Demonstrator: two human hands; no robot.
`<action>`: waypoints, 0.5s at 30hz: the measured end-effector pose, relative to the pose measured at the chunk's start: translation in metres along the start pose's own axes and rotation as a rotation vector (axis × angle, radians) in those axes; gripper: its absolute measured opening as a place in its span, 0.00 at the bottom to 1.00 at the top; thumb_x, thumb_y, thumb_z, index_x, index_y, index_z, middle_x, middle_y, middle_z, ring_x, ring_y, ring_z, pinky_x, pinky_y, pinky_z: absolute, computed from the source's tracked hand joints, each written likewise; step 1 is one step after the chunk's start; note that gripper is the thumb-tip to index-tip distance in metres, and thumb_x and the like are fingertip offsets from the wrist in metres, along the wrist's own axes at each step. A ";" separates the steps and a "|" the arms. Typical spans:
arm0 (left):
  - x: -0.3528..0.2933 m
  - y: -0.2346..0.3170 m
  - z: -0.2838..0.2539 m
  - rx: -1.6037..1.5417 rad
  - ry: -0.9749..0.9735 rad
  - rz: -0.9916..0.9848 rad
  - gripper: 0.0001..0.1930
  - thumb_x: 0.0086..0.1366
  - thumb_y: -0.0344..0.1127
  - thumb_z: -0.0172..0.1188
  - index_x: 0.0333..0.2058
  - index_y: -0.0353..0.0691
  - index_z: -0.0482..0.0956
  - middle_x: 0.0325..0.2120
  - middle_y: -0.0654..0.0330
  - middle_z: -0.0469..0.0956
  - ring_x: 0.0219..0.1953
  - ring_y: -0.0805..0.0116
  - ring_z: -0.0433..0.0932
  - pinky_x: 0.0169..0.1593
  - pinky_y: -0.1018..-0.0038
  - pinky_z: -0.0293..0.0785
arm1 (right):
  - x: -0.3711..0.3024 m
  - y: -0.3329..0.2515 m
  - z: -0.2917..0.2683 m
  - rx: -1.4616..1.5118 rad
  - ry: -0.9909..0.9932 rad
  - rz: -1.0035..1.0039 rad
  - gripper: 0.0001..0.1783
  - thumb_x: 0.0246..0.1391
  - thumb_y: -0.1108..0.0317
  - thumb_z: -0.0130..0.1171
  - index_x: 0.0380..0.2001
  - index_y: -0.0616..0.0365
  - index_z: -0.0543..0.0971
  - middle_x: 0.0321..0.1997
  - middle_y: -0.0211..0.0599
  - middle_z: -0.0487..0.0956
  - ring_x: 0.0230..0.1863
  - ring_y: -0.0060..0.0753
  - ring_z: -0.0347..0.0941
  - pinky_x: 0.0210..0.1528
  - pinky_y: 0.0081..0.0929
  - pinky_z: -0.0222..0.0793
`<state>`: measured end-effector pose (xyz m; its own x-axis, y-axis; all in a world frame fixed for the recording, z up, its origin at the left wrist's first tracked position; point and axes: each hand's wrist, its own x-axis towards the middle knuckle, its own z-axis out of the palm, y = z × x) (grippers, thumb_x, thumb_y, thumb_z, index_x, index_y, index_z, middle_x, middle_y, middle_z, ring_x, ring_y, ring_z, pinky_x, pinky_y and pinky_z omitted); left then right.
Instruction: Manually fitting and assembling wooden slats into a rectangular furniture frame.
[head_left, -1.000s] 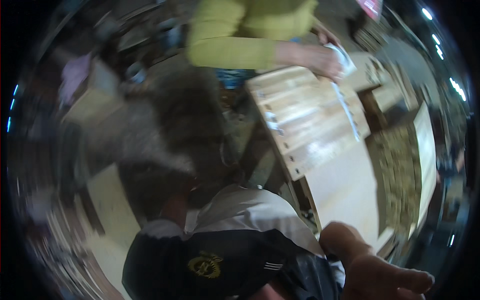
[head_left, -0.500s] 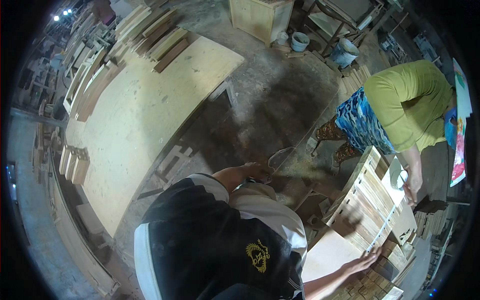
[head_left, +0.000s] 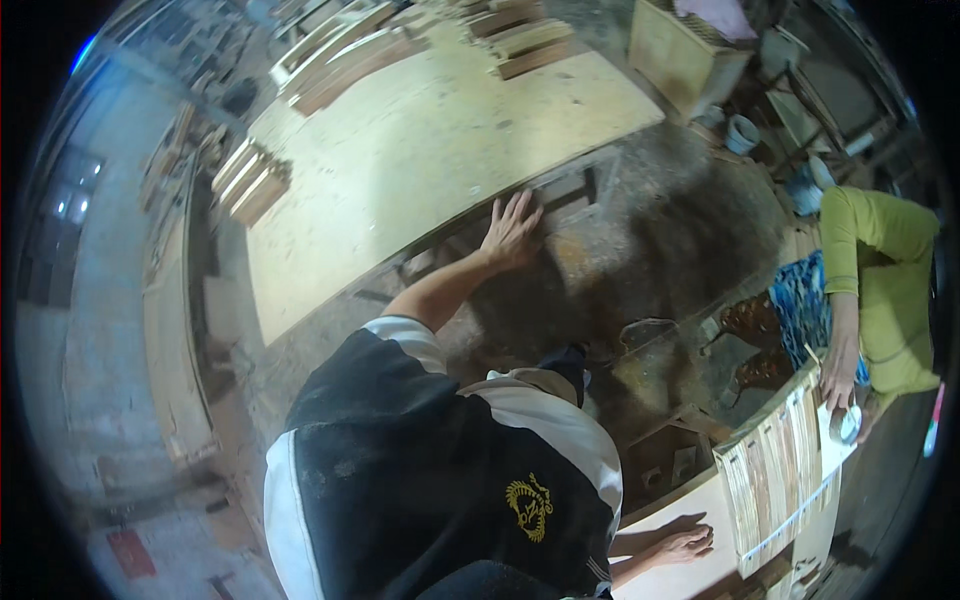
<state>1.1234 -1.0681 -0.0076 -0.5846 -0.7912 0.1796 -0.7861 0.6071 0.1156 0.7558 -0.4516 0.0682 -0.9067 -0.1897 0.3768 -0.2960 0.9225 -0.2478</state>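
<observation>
My left hand (head_left: pixel 512 232) is stretched out with its fingers spread, at the near edge of the large pale plywood table (head_left: pixel 400 190). Nothing is in it; whether the fingertips touch the edge I cannot tell. My right hand (head_left: pixel 685 546) hovers over or rests on a pale board (head_left: pixel 665 570) at lower right, fingers loosely extended and holding nothing. Just right of it stands a bundle of wooden slats (head_left: pixel 775 465), with a whitish strip (head_left: pixel 790 522) running along its side. A co-worker's hands (head_left: pixel 840 372) are at a white roll (head_left: pixel 846 424) at the bundle's far end.
Stacked wood pieces (head_left: pixel 250 182) sit on the table's left corner, and more curved pieces (head_left: pixel 355 60) lie along its far side. A wooden cabinet (head_left: pixel 690 60) and a bucket (head_left: pixel 742 134) stand at the back right. The co-worker (head_left: pixel 885 270) bends over at right.
The view has swung left. My left hand has reached from beside my body to the table edge. My right hand has drawn back from the slat bundle's end. Both co-worker's hands now show.
</observation>
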 end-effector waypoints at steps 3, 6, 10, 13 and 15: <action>0.013 -0.036 -0.027 0.029 0.036 -0.076 0.47 0.55 0.58 0.66 0.68 0.44 0.58 0.70 0.42 0.45 0.72 0.42 0.48 0.68 0.35 0.45 | 0.000 -0.007 -0.003 -0.048 0.080 -0.094 0.27 0.70 0.48 0.43 0.44 0.63 0.81 0.48 0.53 0.78 0.54 0.61 0.70 0.54 0.52 0.66; 0.030 -0.066 -0.051 -0.033 0.078 -0.089 0.47 0.56 0.62 0.63 0.68 0.43 0.58 0.70 0.41 0.47 0.71 0.42 0.48 0.67 0.34 0.45 | 0.002 -0.003 -0.001 -0.044 0.125 -0.117 0.27 0.69 0.48 0.45 0.43 0.63 0.81 0.43 0.52 0.78 0.47 0.58 0.73 0.48 0.50 0.69; 0.074 -0.105 -0.053 0.009 0.040 -0.059 0.54 0.49 0.73 0.62 0.67 0.42 0.60 0.69 0.40 0.51 0.70 0.42 0.51 0.67 0.34 0.45 | 0.003 -0.016 -0.006 -0.084 0.073 -0.079 0.27 0.68 0.48 0.46 0.44 0.63 0.79 0.41 0.52 0.78 0.42 0.56 0.75 0.44 0.50 0.70; 0.088 -0.120 -0.038 -0.053 -0.019 -0.066 0.57 0.45 0.76 0.62 0.65 0.38 0.62 0.67 0.41 0.55 0.68 0.41 0.55 0.66 0.36 0.49 | 0.009 -0.022 -0.005 -0.128 0.041 -0.132 0.26 0.68 0.47 0.47 0.44 0.63 0.79 0.39 0.51 0.77 0.42 0.55 0.75 0.43 0.49 0.70; 0.093 -0.116 -0.031 -0.076 0.085 -0.062 0.58 0.44 0.75 0.63 0.65 0.36 0.62 0.66 0.43 0.58 0.68 0.42 0.57 0.66 0.39 0.50 | 0.006 -0.017 -0.002 -0.124 0.072 -0.138 0.26 0.68 0.47 0.48 0.42 0.63 0.78 0.39 0.50 0.76 0.40 0.56 0.73 0.42 0.49 0.68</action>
<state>1.1668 -1.2094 0.0263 -0.5132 -0.8205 0.2520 -0.8011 0.5633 0.2025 0.7560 -0.4675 0.0767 -0.8351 -0.2966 0.4632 -0.3723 0.9247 -0.0791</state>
